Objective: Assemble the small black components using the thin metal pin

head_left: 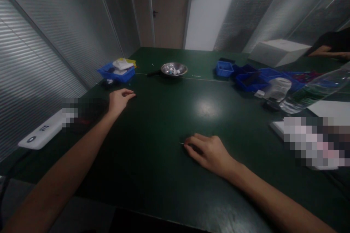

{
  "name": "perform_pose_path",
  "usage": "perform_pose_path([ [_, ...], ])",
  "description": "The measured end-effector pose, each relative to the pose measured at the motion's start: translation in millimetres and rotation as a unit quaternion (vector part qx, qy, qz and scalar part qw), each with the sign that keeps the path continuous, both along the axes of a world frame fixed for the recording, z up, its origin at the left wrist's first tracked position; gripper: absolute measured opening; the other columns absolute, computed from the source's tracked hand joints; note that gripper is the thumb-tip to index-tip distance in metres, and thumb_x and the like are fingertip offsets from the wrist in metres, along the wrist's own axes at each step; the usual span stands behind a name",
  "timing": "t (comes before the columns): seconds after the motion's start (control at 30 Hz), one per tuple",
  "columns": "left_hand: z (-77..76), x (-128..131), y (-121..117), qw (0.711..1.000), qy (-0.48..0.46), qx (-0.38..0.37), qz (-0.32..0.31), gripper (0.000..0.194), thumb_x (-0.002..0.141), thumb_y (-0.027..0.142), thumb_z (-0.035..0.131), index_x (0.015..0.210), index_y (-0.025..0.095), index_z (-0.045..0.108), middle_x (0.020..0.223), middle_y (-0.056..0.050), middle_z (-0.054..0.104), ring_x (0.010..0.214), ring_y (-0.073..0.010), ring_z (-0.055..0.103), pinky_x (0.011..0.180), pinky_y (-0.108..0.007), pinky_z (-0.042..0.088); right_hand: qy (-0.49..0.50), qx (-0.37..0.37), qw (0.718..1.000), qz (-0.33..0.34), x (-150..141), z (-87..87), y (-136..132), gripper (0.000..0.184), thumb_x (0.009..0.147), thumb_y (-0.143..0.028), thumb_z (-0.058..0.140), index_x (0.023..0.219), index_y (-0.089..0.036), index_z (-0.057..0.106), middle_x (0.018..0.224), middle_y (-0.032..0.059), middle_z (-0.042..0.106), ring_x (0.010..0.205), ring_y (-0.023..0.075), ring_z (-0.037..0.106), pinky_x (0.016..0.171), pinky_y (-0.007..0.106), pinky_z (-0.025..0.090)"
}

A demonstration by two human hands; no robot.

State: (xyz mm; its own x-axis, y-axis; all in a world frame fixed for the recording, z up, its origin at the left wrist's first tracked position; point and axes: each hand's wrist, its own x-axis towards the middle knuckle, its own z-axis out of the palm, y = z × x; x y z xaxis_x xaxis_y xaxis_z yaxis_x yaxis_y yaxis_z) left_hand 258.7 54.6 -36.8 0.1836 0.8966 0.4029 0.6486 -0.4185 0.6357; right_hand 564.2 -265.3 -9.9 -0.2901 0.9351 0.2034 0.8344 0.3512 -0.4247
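My right hand (210, 151) rests low over the green table (153, 127), thumb and fingers pinched on a thin, pale, needle-like piece (181, 143). Its short tip points left, while the remainder is hidden by the fingers. Farther forward on the left, my left hand (119, 100) is closed in a pinch; anything between its fingertips is too small to make out. Just beyond that hand stands a blue basket (120, 77) with white crumpled material (122, 64) on top.
A metal pan (174, 70) holding small pieces sits at the far middle. Several blue bins (225, 69), a clear plastic bottle (314, 89) and a white box (281, 51) occupy the right. A white power strip (45, 131) lies left. Another person's arm (322, 51) shows far right.
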Motion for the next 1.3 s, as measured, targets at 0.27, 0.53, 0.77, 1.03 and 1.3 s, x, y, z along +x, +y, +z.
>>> perform_pose_path([
  [0.27,-7.2,-5,15,0.995,-0.044,-0.086,0.012,0.03,0.071,0.042,0.085,0.094,0.022,0.082,0.096,-0.006,0.079,0.086,-0.0235,0.071,0.077,-0.032,0.052,0.01,-0.014,1.0,-0.005,5,-1.9,2,0.024,0.107,-0.036,0.048,0.107,-0.023,0.068,0.093,0.003,0.071,0.074,0.0151,0.067,0.067,0.027,0.046],
  [0.53,-3.5,6,35,0.968,-0.139,-0.202,0.053,0.022,0.06,0.023,0.085,0.08,0.018,0.081,0.084,-0.008,0.078,0.085,-0.0255,0.071,0.083,-0.038,0.054,0.02,-0.013,1.0,-0.005,5,-2.3,1,0.025,0.107,-0.036,0.048,0.108,-0.022,0.069,0.093,0.0038,0.072,0.073,0.015,0.067,0.066,0.027,0.046],
  [0.77,-1.7,9,21,0.988,-0.07,-0.128,0.045,0.015,0.072,0.026,0.08,0.085,0.018,0.081,0.087,-0.008,0.078,0.085,-0.026,0.071,0.084,-0.038,0.054,0.031,-0.019,0.999,-0.006,5,-2.0,1,0.025,0.107,-0.036,0.049,0.108,-0.022,0.069,0.093,0.0034,0.071,0.071,0.0143,0.065,0.066,0.027,0.047],
  [1.03,7.1,23,-43,0.971,0.143,0.06,-0.183,0.025,0.098,0.027,0.058,0.114,0.02,0.076,0.12,-0.011,0.072,0.112,-0.0285,0.064,0.102,-0.044,0.046,0.034,-0.027,0.999,-0.016,5,-2.0,2,0.025,0.107,-0.036,0.048,0.109,-0.022,0.069,0.094,0.0036,0.07,0.072,0.0145,0.065,0.067,0.027,0.047],
  [1.3,28.3,95,-169,0.865,0.076,-0.092,-0.488,0.025,0.094,0.021,0.067,0.119,0.022,0.07,0.11,-0.007,0.069,0.103,-0.0207,0.063,0.092,-0.035,0.05,0.055,-0.003,0.997,-0.049,6,-2.6,2,0.021,0.104,-0.033,0.052,0.102,-0.022,0.069,0.087,0.0014,0.067,0.064,0.0122,0.059,0.061,0.025,0.042],
])
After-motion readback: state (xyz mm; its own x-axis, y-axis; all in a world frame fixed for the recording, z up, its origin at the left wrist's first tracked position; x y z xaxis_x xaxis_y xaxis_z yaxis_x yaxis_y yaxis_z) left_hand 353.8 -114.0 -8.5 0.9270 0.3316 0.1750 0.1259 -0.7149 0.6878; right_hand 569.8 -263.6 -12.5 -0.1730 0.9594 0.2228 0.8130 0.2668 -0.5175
